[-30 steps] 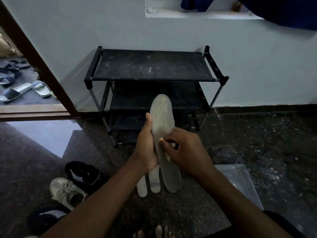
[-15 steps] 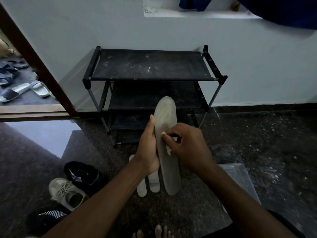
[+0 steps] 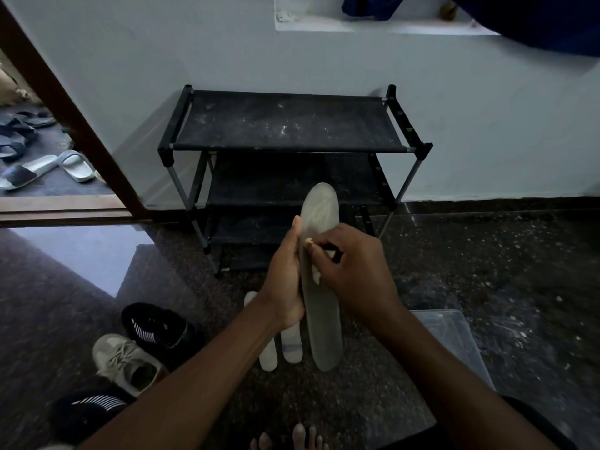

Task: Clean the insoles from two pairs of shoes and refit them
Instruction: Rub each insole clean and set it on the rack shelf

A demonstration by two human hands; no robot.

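Note:
A long grey insole stands upright in front of me. My left hand grips its left edge, thumb up along the side. My right hand pinches a small pale wipe against the insole's middle. Below, two pale insoles lie on the floor, partly hidden by my left hand. At the lower left sit a black sneaker, a grey sneaker and another black sneaker.
A black three-tier shoe rack stands against the pale wall. A clear plastic box lid lies on the floor at the right. Sandals lie beyond the doorway at the left. My toes show at the bottom edge.
My right hand with the wipe has slid up the insole. The insole has shifted slightly to the right and down.

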